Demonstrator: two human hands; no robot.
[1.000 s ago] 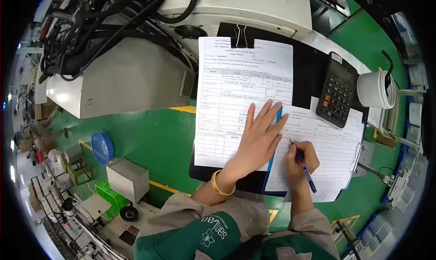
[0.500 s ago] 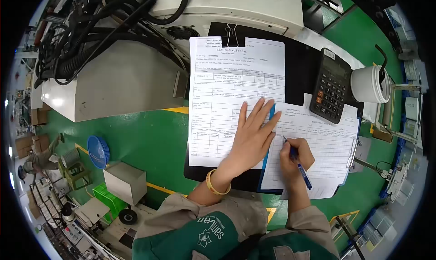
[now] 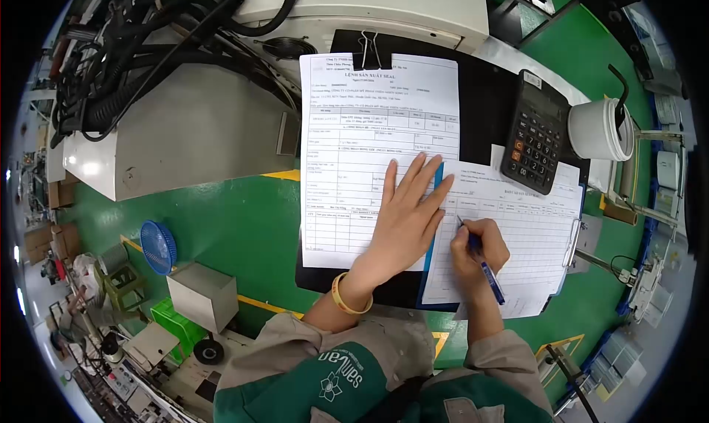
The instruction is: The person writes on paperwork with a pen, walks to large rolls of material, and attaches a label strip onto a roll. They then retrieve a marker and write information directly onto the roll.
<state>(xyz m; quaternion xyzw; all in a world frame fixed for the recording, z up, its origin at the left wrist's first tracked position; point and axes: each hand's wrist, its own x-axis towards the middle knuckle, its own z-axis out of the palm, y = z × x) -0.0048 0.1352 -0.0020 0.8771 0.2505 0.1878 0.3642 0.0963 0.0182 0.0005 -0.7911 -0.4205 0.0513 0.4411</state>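
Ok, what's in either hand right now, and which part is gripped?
The right hand holds a blue pen by its lower barrel, near the writing tip. The left hand lies spread over the papers, gripping nothing.

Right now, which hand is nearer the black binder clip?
Left. The left hand lies spread below the binder clip in view; the right hand, holding a pen, is farther down and rightward.
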